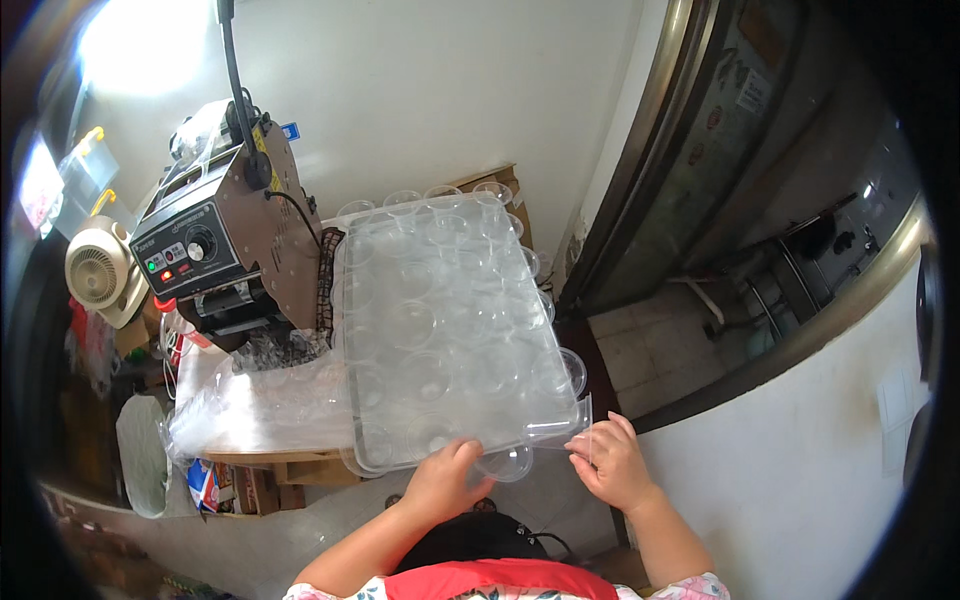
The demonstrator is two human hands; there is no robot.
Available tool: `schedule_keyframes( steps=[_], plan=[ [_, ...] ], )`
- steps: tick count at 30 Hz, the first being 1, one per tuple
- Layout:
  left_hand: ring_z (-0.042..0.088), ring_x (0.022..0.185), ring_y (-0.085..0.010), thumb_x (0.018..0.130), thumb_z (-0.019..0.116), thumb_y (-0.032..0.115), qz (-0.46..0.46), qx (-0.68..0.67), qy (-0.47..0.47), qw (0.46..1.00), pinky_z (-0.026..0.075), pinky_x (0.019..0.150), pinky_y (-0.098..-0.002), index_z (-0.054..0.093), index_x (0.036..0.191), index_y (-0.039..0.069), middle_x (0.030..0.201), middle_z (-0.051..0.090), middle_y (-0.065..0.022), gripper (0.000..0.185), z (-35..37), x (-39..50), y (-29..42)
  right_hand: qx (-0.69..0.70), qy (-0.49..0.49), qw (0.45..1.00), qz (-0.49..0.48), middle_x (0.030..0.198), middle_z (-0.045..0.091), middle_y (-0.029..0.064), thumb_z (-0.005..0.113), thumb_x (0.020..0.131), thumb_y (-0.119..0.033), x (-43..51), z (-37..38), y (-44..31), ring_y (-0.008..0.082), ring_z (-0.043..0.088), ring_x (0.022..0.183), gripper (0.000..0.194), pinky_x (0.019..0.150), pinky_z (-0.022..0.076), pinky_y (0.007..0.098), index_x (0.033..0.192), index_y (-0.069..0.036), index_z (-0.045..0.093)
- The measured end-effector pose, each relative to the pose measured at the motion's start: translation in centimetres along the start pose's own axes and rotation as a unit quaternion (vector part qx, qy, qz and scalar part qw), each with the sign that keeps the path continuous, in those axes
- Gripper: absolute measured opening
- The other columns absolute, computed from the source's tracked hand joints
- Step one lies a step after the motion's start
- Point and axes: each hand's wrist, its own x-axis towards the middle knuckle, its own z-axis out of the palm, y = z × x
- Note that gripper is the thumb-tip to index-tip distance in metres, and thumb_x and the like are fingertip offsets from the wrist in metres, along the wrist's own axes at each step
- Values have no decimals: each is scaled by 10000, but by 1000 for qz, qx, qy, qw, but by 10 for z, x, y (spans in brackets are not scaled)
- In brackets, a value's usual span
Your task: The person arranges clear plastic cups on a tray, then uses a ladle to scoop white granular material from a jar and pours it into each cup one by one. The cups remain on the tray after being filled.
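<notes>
A large translucent plastic tray [480,390] lies before me, with many clear round plastic cups [427,375] across it and rims jutting past its edges. My left hand [448,480] is at the tray's front edge, its fingers and thumb around the rim of a clear cup [510,463]. At the front right corner, my right hand [615,461] pinches a thin, clear, stiff-looking plastic piece [559,429]. Glare and transparency hide where this piece ends and whether it joins the tray.
Left of the tray stands a machine [232,232] with a knob, lit indicators and a black lever. Clear film [255,397] spreads over the table below it. A beige fan [97,266] is farther left. A cardboard box [517,195] stands behind; a doorway [637,337] opens at right.
</notes>
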Motion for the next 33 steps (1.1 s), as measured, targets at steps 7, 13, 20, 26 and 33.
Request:
schedule_keyframes(
  steps=[7,13,20,26,33],
  plan=[
    [542,825,-268,736,729,288,63,214,90,971,418,725,-400,643,900,122,818,583,-69,248,24,22,4,14,85,996,15,883,600,57,679,673,-55,-21,-4,36,285,570,873,201,859,452,450,855,-83,598],
    [559,793,-250,773,685,370,21,294,12,955,397,742,-404,695,941,151,735,591,-58,276,33,34,5,-18,-7,999,-38,980,585,32,699,673,-94,-25,22,37,250,531,974,305,929,408,445,972,-141,662],
    [634,714,-274,810,641,381,-34,313,-66,947,400,754,-421,662,898,113,689,655,-96,284,34,31,3,-47,4,998,-43,989,590,25,705,662,-103,-17,40,43,245,533,963,320,897,405,434,977,-140,667],
    [640,697,-273,803,648,356,-55,334,-120,933,413,741,-422,636,985,107,698,662,-104,309,26,29,9,-63,3,996,-55,999,595,24,710,670,-128,-20,34,49,239,529,984,297,903,405,426,965,-140,672],
    [636,703,-322,823,630,311,78,187,2,979,459,707,-431,608,1146,73,759,659,-150,402,0,30,43,-68,-4,994,-90,985,594,18,695,667,-127,-19,32,45,231,527,987,252,891,413,424,917,-149,678]
  ],
)
